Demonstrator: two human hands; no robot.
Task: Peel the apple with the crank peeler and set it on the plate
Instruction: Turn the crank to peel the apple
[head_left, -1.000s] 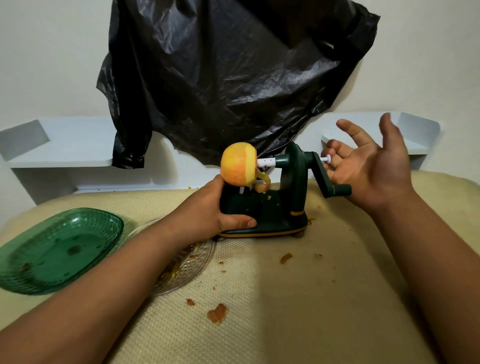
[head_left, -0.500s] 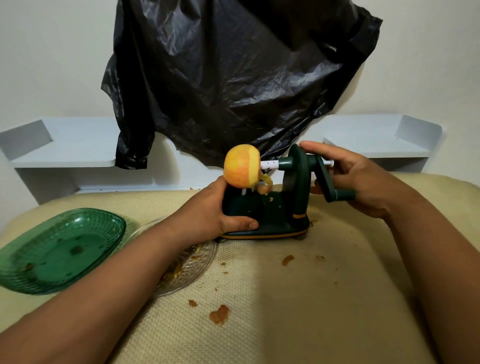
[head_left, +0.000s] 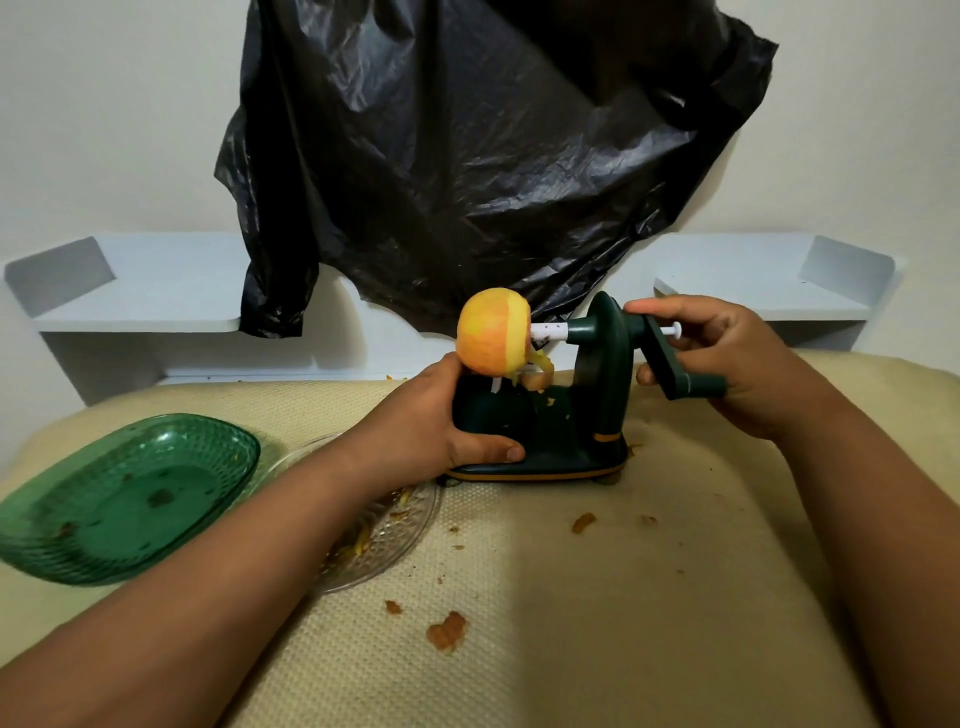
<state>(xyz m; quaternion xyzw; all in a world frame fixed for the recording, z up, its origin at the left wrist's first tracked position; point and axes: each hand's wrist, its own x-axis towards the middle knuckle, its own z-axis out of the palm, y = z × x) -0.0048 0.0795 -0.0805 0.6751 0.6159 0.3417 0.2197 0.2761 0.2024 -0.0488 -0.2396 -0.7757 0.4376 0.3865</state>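
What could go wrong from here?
1. The left hand grips the peeler base just under the apple and blade; fingers could get nicked as cranking goes on.
2. Only that hand steadies the peeler on the soft cloth; it may tip or slide.
3. The right hand grips the crank; a jerk could knock the apple off its prongs.

Both bare forearms reach forward from the lower corners. The left hand is curled in a firm grip, thumb lying flat along the front and knuckles turned up. The right hand is raised higher, forefinger stretched out to the left, the other fingers folded in a clasp.
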